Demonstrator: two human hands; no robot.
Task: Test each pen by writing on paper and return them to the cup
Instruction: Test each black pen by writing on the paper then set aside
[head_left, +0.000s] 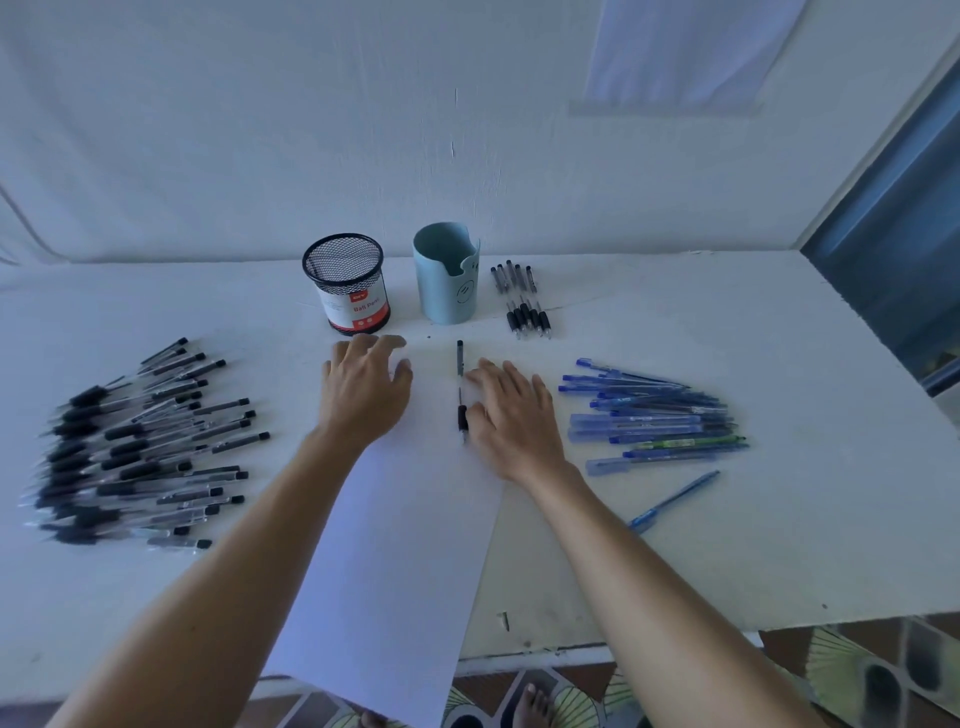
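White paper (405, 545) lying on surface (675, 561), left grip (366, 395) pressing flat on it, fingers spread, likely steadying sheet. Right grip (514, 421) open, touching pen (460, 358) lying on paper, holding nothing. Blue cup (447, 280) standing behind.

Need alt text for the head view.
A person's left hand rests on a white paper while the right hand lies open beside a black pen. Behind: a mesh cup and a blue cup; black pens left, blue pens right.
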